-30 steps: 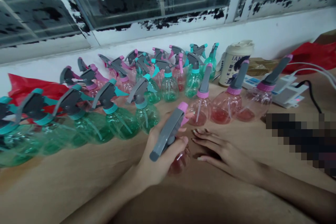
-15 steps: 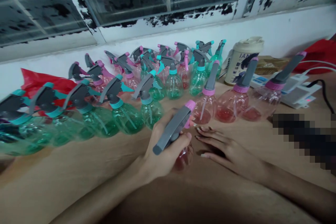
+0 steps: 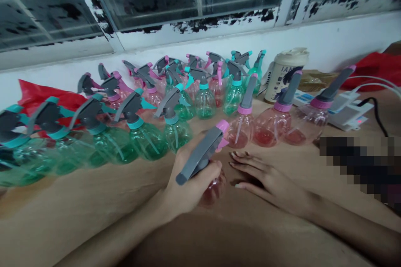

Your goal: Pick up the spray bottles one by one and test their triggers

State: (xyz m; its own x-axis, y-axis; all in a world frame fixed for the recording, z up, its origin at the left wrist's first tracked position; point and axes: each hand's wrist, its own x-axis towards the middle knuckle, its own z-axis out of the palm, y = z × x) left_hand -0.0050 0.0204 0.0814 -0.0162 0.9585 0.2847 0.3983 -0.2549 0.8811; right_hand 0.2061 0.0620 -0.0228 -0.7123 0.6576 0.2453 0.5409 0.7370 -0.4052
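Observation:
My left hand (image 3: 188,179) is wrapped round the neck of a pink spray bottle (image 3: 213,190), whose grey trigger head with a pink nozzle sticks up above the fingers. The bottle's collar is hidden by the hand. Just to the right, my right hand (image 3: 266,175) lies on the table with its fingers stretched out, holding nothing. Beyond it stand a pink spray bottle (image 3: 239,131), another pink bottle (image 3: 272,129) and a paler one (image 3: 308,123), all with pink collars. A row of green spray bottles (image 3: 148,142) with turquoise collars runs off to the left.
More green and pink spray bottles (image 3: 205,102) crowd the back, near the wall. A paper coffee cup (image 3: 283,77) stands at back right beside a white power strip (image 3: 347,114) with cables. Red plastic bags (image 3: 54,98) lie at both sides. A blurred-out patch covers the right edge.
The whole view has shifted slightly, so most things appear a little further left. My left hand keeps its hold on the pink spray bottle, and my right hand stays flat.

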